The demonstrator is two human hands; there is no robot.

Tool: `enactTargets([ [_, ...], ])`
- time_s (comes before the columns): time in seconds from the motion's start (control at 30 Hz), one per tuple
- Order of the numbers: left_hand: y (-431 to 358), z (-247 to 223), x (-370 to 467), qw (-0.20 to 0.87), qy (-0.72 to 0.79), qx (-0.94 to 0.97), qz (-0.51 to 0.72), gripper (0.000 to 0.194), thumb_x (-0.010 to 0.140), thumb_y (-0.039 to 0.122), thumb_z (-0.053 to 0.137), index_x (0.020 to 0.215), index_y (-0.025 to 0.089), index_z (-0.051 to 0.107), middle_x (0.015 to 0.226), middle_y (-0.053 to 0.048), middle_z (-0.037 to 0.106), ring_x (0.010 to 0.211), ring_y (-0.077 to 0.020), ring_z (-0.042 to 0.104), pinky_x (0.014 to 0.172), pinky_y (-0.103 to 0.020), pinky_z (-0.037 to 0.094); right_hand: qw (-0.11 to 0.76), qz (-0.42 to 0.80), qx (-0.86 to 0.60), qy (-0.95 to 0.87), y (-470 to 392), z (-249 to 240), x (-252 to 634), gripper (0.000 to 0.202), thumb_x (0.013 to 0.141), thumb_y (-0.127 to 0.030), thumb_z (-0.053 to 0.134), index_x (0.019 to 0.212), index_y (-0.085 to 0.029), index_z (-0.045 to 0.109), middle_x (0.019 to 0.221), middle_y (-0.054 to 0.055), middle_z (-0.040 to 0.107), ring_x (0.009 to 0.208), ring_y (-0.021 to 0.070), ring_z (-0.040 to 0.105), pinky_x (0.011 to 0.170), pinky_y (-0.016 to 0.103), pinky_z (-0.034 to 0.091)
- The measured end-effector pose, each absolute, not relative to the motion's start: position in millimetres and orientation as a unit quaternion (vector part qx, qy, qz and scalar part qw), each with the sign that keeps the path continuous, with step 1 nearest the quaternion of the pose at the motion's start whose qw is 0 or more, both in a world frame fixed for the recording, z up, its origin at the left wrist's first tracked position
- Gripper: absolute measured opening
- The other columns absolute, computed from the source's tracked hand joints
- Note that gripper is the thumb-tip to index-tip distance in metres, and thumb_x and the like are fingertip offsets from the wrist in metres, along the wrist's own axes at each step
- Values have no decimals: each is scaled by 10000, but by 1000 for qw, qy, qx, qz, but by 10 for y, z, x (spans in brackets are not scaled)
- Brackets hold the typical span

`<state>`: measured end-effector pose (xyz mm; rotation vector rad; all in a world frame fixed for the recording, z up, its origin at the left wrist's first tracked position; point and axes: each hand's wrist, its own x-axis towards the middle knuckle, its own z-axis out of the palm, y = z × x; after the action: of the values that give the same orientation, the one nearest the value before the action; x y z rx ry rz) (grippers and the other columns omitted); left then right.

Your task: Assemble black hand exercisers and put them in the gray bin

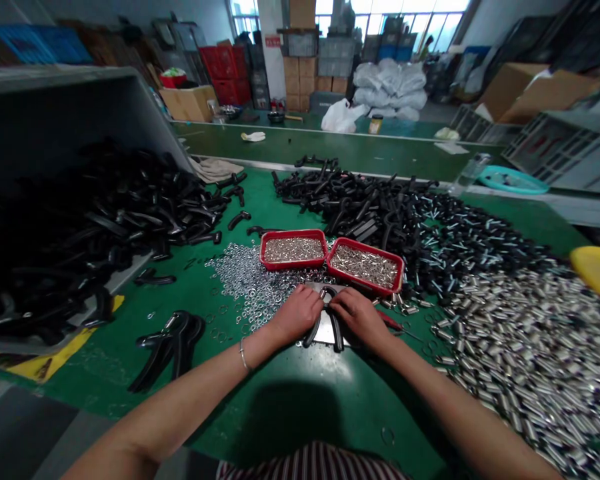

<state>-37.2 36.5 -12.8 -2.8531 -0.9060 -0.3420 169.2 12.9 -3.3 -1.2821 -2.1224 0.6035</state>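
My left hand (301, 312) is closed, its fingers pinched at the upper end of a black two-legged handle piece (337, 333). From the other side my right hand (359, 317) grips the same piece near its top, fingertips bent together. The piece lies over a small metal plate (324, 331), its two legs pointing towards me. Whatever small part sits between my fingertips is mostly hidden. Just beyond my hands stand two red trays (293, 267) of tiny metal parts. A red-handled screwdriver-like tool (390, 321) lies beside my right hand.
Loose washers and nuts (250, 283) spread left of the trays. Metal cylinders (525, 353) are heaped at right, black-headed bolts (460, 233) behind them. Black handles (350, 200) pile at the back and fill a grey bin (145, 120) at left. Some assembled black handles (173, 347) lie front left.
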Motion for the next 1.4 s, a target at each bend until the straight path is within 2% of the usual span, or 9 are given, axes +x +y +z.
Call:
enactTargets([
  [0.07, 359, -148, -399, 25, -308, -942, -129, 213, 994, 167, 436, 1009, 123, 643, 982, -111, 654, 948, -255, 558, 871, -426, 443, 271, 187, -468, -821, 144, -72, 1639, 186, 992, -244, 498, 925, -178, 658, 976, 86, 640, 931, 205, 598, 848, 336, 495],
  [0.23, 383, -117, -485, -161, -386, -878, -233, 173, 986, 211, 497, 1067, 176, 646, 1049, -66, 680, 1022, -211, 583, 953, -388, 474, 205, 87, -465, -857, 142, -134, 1584, 233, 1020, -253, 438, 992, -174, 656, 1006, 93, 640, 949, 216, 582, 832, 322, 489],
  [0.37, 519, 25, -601, -218, -441, -817, -302, 188, 971, 180, 495, 1071, 179, 654, 1069, -74, 668, 1029, -195, 615, 960, -379, 494, 137, 23, -454, -880, 115, -89, 1568, 235, 1014, -189, 409, 1023, -168, 643, 1009, 100, 639, 946, 229, 578, 778, 314, 493],
  [0.53, 832, 198, -751, -189, -449, -813, -317, 171, 968, 202, 508, 1035, 187, 664, 1037, -57, 673, 1013, -193, 623, 957, -378, 493, 64, -17, -417, -906, 89, -30, 1570, 224, 984, -126, 421, 987, -150, 644, 963, 120, 645, 905, 253, 581, 738, 348, 530],
  [0.63, 1054, 221, -798, -161, -470, -810, -311, 174, 955, 181, 511, 1014, 178, 674, 1029, -61, 675, 1014, -202, 622, 960, -379, 489, 56, -24, -389, -919, 48, -47, 1620, 273, 964, -92, 423, 1148, -126, 622, 1081, 155, 656, 965, 271, 593, 778, 378, 563],
  [0.77, 1279, 151, -805, -157, -491, -800, -307, 189, 939, 164, 507, 999, 166, 686, 1044, -70, 682, 1036, -211, 620, 978, -378, 477, 57, -31, -368, -927, -45, -97, 1705, 466, 940, -57, 394, 1400, -82, 465, 1305, 223, 589, 1101, 298, 585, 885, 418, 575],
  [0.97, 1342, 21, -776, -180, -512, -771, -334, 196, 934, 156, 499, 980, 167, 689, 1033, -67, 681, 1040, -203, 615, 988, -370, 472, 44, -24, -358, -933, -112, -114, 1759, 578, 936, -67, 341, 1512, -82, 311, 1425, 236, 518, 1161, 313, 584, 925, 459, 574],
  [1.27, 1321, -38, -787, -161, -501, -776, -347, 202, 940, 150, 496, 1000, 164, 688, 1041, -69, 678, 1043, -200, 611, 997, -364, 462, 23, -9, -361, -932, -129, -95, 1704, 564, 928, -69, 326, 1491, -80, 375, 1453, 231, 501, 1097, 314, 625, 908, 449, 588],
  [1.4, 1352, -23, -769, -156, -510, -777, -334, 213, 940, 167, 497, 993, 157, 703, 1032, -76, 686, 1029, -206, 620, 985, -358, 470, 40, 44, -355, -933, -56, -27, 1737, 559, 940, -68, 332, 1490, -150, 392, 1450, 191, 509, 1143, 293, 609, 951, 461, 558],
])
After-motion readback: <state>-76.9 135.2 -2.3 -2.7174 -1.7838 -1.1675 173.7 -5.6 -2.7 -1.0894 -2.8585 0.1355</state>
